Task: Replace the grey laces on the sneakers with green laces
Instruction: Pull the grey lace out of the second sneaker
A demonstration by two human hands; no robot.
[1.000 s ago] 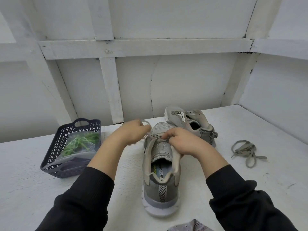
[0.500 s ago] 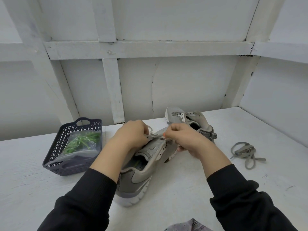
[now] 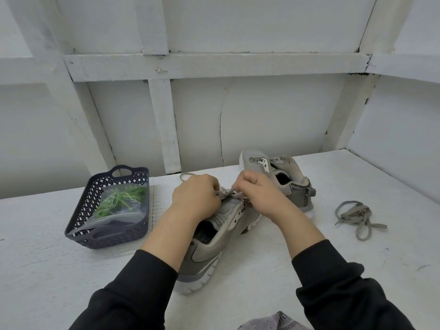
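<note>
Cloth scrap (image 3: 273,322), greyish, at bottom edge of frame. Just above, near sneaker (image 3: 209,248), stood upright a second earlier, now tipped onto its side on the bench (image 3: 47,258), heel at lower centre, sole turned right. Probably gave easier reach to the eyelets. At mid-frame, left grip (image 3: 195,198) and right grip (image 3: 259,196) both clamped on the grey lace (image 3: 226,194), pinched close together over the tongue. Looked like unlacing underway, not finished. At left, basket (image 3: 78,225) with bagged green laces (image 3: 121,201), untouched. At right, loose grey lace (image 3: 354,213) heaped, well apart. Farther back, second sneaker (image 3: 281,177), seemingly laceless.
</note>
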